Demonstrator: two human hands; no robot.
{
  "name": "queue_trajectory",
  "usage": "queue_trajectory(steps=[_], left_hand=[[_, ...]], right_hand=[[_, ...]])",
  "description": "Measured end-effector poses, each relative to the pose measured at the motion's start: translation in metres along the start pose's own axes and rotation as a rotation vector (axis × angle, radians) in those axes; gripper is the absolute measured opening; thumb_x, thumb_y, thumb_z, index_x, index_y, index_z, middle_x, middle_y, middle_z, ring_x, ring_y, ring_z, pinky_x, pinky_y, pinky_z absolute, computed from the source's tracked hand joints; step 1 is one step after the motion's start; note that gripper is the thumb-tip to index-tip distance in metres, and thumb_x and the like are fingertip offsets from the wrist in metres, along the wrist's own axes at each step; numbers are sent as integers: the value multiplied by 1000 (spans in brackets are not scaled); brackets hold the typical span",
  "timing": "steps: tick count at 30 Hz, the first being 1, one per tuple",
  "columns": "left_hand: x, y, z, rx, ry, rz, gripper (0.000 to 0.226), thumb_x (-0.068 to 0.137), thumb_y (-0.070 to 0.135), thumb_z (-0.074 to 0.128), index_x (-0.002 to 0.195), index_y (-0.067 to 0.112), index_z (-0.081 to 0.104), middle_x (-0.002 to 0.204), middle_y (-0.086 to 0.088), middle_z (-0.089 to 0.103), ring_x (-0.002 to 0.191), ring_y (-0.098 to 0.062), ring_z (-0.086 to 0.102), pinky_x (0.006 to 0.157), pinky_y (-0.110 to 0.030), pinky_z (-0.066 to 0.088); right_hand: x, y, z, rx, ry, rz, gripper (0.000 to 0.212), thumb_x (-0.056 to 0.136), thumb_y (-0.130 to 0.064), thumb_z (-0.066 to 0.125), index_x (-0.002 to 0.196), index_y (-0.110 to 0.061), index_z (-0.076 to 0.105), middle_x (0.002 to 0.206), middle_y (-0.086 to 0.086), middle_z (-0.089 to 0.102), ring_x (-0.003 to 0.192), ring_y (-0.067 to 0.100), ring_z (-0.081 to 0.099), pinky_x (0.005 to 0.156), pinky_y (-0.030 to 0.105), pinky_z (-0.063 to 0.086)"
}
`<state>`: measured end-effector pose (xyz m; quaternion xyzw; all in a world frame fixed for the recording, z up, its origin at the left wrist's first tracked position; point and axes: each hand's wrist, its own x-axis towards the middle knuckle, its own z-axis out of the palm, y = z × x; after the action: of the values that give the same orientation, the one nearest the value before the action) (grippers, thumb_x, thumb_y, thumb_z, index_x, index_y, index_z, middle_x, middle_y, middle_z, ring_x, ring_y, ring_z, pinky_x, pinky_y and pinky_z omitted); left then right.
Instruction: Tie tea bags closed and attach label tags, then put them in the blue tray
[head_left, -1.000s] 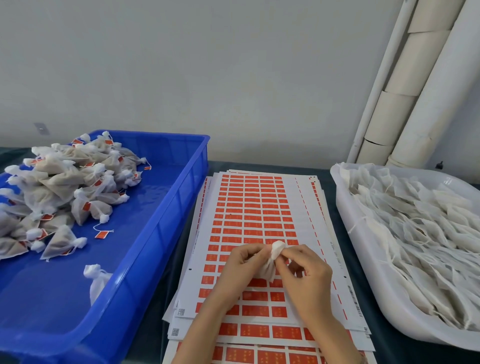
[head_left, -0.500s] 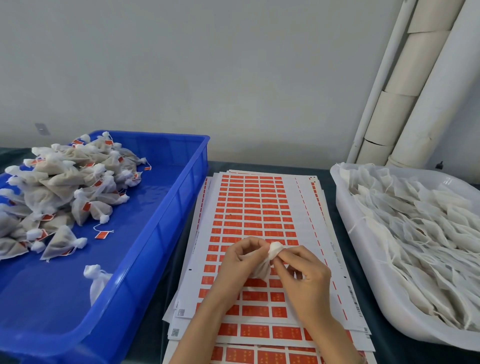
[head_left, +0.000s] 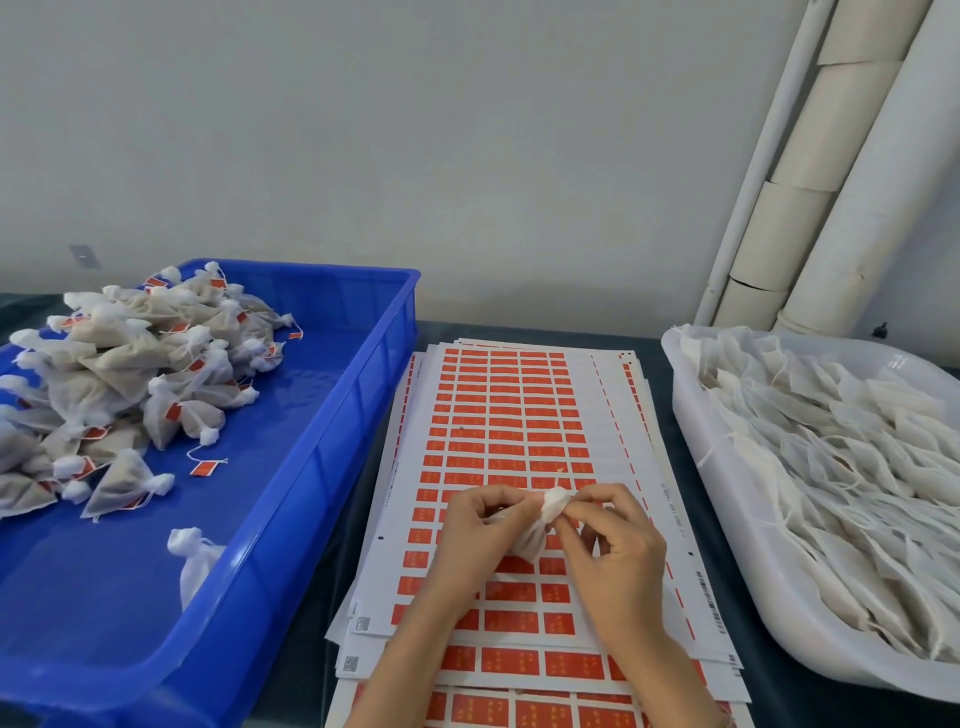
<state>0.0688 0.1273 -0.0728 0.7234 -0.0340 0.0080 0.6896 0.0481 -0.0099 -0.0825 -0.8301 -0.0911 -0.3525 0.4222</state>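
A small white mesh tea bag (head_left: 540, 525) is held over the label sheets between both hands. My left hand (head_left: 478, 540) grips the bag's body from the left. My right hand (head_left: 610, 551) pinches the gathered white top of the bag from the right. Stacked white sheets of red label tags (head_left: 498, 415) lie under the hands. The blue tray (head_left: 332, 467) stands at the left, with a pile of tied, tagged tea bags (head_left: 119, 384) in its far left part and one white bag (head_left: 195, 558) near its right wall.
A white tub (head_left: 727, 519) full of untied flat tea bags (head_left: 841, 467) stands at the right. White pipes (head_left: 831, 171) run up the wall behind it. A dark cloth covers the table, and a grey wall stands at the back.
Both hands have shifted slightly while working the bag's top; the gathered top now sits more between the fingertips. Nothing else has moved.
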Motion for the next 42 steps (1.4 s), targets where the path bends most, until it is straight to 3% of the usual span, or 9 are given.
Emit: queue_trajectory(steps=[8, 11, 14, 18, 24, 34, 42], left_hand=[[0, 3, 3, 1, 22, 112, 9, 90, 25, 64, 85, 22, 71, 79, 8, 69, 79, -11, 65, 68, -15, 53], [-2, 3, 4, 11, -51, 175, 9, 91, 33, 63, 98, 33, 69, 92, 13, 69, 91, -9, 66, 72, -17, 54], [-4, 3, 6, 69, -103, 259, 21, 86, 32, 69, 100, 47, 65, 96, 20, 68, 96, -3, 63, 72, -10, 50], [-1, -1, 8, 83, -46, 318, 10, 91, 27, 63, 95, 35, 69, 90, 15, 69, 91, -8, 66, 73, -13, 52], [0, -5, 8, 132, 105, 255, 7, 93, 24, 60, 88, 26, 63, 81, 15, 65, 81, -9, 64, 69, -14, 52], [-3, -1, 10, 83, -46, 323, 3, 85, 23, 65, 84, 25, 62, 79, 11, 64, 78, -15, 62, 70, -18, 52], [-5, 1, 10, 94, -74, 320, 4, 87, 24, 65, 88, 28, 64, 81, 11, 66, 80, -14, 64, 71, -18, 53]], right_hand=[[0, -1, 6, -45, -122, 90, 19, 83, -25, 70, 97, -30, 59, 92, -20, 58, 71, 5, 62, 63, 9, 50], [0, -1, 6, 0, -170, 122, 18, 86, -34, 62, 101, -37, 53, 92, -28, 56, 79, 1, 63, 65, 6, 50], [-2, 2, 6, 13, -237, 120, 27, 87, -26, 66, 106, -37, 51, 97, -27, 57, 85, -1, 62, 70, 8, 51], [-3, -1, 7, -26, -247, 90, 18, 88, -39, 51, 105, -40, 47, 97, -32, 51, 83, -1, 62, 70, 4, 48], [-1, 1, 7, -92, -238, 137, 11, 90, -38, 48, 100, -35, 46, 95, -24, 50, 76, 1, 59, 66, 7, 46], [1, -1, 4, -269, -141, 201, 11, 91, -30, 55, 99, -24, 49, 93, -11, 54, 63, 2, 53, 54, 7, 32], [6, 3, -1, -230, -83, 262, 6, 94, -25, 52, 97, -25, 47, 86, -9, 59, 64, 5, 55, 58, 12, 39]])
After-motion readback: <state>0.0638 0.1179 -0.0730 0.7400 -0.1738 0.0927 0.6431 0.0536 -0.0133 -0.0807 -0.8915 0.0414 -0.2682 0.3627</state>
